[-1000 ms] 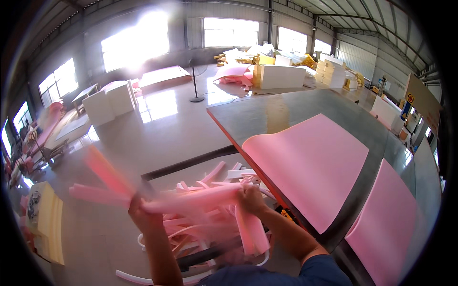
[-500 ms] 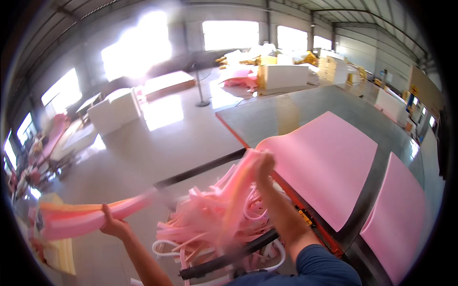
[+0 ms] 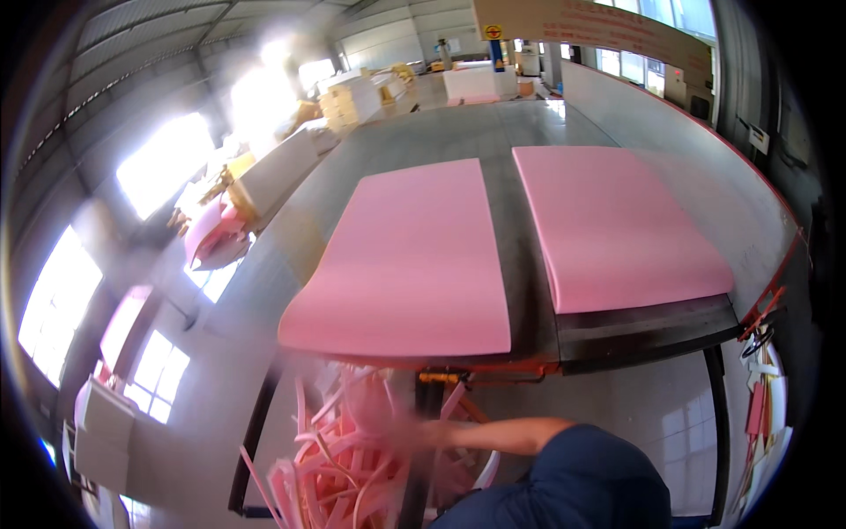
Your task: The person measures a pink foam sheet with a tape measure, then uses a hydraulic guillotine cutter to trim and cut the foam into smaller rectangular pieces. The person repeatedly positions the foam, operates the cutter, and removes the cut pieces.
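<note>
Caught right hand [image 3: 428, 434] stretched leftward from dark blue sleeve [image 3: 604, 472], low, beneath near edge of table [image 3: 397, 137]. Found fingers smeared by motion, overlapping dark post [image 3: 418, 480]; could not tell touching or apart. Could not call grip either: released, clenched or grasping, too blurred. Noted pinkish blur [image 3: 379, 410] just left of fingers, merging into heap behind. Had left hand out of view; could not tell state of its fingers.

Placed pink foam strips [image 3: 339, 467] in tangled heap below table's near edge, mostly left of post, right beside right hand. Saw some straight, some curled, one long piece jutting out at left.

Logged two pink foam sheets on tabletop, side by side, apart: left sheet [image 3: 405, 264] reaching near edge, curved at near left corner; right sheet [image 3: 617, 225] stopping just short of near edge. Saw dark strip of tabletop between.

Marked yellow-orange fitting [image 3: 441, 377] under near edge, black frame bar [image 3: 254, 441] left of heap, grey panel [image 3: 634, 123] along table's right side. Spotted white and pink scraps [image 3: 765, 406] at far right, pale blocks [image 3: 104, 432] at far left.
</note>
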The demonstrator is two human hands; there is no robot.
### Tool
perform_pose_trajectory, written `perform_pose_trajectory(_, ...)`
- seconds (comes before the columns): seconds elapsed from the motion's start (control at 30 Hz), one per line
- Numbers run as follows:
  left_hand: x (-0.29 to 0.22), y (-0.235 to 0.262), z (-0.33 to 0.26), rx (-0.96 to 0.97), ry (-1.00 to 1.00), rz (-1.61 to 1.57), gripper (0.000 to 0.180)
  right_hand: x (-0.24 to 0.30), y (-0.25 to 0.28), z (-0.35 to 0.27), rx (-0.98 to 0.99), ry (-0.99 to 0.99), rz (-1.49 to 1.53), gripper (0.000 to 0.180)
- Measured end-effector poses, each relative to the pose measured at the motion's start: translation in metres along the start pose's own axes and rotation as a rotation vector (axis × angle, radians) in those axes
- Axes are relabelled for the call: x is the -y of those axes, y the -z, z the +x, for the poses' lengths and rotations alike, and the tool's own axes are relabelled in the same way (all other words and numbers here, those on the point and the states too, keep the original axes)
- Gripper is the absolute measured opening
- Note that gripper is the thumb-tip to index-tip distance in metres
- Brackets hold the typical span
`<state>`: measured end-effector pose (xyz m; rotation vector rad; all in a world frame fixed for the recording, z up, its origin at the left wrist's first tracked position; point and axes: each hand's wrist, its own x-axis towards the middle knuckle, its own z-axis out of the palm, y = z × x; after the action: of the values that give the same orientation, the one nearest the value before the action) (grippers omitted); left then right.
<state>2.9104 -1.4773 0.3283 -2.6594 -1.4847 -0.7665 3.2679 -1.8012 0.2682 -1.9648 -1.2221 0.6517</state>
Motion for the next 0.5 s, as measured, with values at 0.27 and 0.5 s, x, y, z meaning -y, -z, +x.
perform_pose_trajectory(0.27, -0.176, -0.049, -0.050, 0.579, -0.026, -0.018, 0.072, -0.296, 0.287, -0.242, -1.613, -0.764, 1.096, 0.050)
perform_pose_trajectory(0.5, -0.333, -0.081, -0.044, 0.785, -0.058, -0.053, 0.064, -0.409, 0.398, -0.289, -1.813, -0.968, 1.416, 0.062)
